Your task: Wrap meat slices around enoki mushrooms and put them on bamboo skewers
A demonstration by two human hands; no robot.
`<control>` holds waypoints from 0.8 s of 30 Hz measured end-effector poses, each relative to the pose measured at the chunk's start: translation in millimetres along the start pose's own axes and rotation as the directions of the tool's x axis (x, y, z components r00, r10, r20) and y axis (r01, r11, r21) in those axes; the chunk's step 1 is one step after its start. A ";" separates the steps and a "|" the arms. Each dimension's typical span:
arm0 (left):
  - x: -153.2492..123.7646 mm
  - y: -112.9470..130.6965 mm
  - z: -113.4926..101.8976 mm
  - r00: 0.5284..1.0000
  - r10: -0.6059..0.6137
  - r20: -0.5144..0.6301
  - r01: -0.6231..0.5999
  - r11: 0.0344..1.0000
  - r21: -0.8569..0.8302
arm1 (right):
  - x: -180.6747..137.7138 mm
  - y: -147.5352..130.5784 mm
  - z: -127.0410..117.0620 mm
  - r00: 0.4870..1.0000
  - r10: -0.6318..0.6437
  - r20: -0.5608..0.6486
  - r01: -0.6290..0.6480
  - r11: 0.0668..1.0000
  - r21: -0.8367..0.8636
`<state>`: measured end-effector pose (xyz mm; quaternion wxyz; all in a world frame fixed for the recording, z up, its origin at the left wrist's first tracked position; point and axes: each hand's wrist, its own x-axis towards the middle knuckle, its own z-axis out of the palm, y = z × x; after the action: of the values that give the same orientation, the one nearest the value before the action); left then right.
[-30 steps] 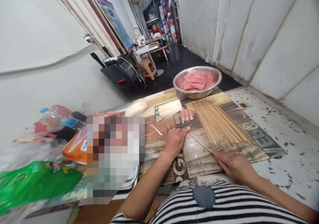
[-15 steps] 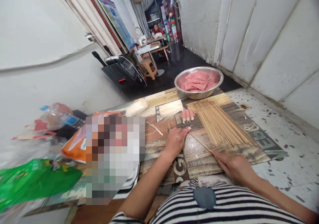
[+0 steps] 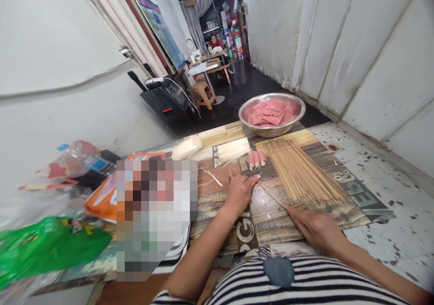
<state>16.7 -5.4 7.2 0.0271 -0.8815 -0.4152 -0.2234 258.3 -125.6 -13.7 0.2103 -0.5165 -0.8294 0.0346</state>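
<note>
My left hand [image 3: 239,191] is closed around a small meat roll [image 3: 257,178] with pale enoki strands poking out of its far end. Between the fingers of my right hand [image 3: 313,226] is a thin bamboo skewer [image 3: 273,194], whose far tip meets the roll at my left fingers. Just beyond, several finished pink meat rolls [image 3: 257,159] lie side by side. Left of them are a spread bunch of enoki mushrooms [image 3: 233,150] and a thicker clump [image 3: 187,147]. A fan of loose bamboo skewers [image 3: 305,174] covers the table's right part.
A steel bowl [image 3: 271,133] of pink meat slices [image 3: 271,112] stands at the table's far edge. Loose enoki strands [image 3: 213,177] lie left of my left hand. Orange packaging [image 3: 101,201] and a green plastic bag [image 3: 50,246] crowd the left side. A person [image 3: 216,43] sits far back.
The view has shifted slightly. Both hands keep nearly the same place, with the skewer still held against the meat roll.
</note>
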 end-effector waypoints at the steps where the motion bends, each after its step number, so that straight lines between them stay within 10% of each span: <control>1: -0.3 -0.4 1.0 1.000 -0.005 -0.003 0.005 1.000 0.001 | 0.7 0.2 0.0 1.000 0.004 0.009 -0.004 1.000 0.005; 24: -5.7 0.7 0.2 1.000 -0.023 0.004 0.023 0.998 -0.058 | 81.0 -22.2 -18.9 0.961 -0.036 0.274 0.092 0.977 -0.193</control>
<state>14.1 -9.9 4.7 -0.0020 -0.8774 -0.4187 -0.2340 216.2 -68.4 35.0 0.0427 -0.4986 -0.8657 0.0124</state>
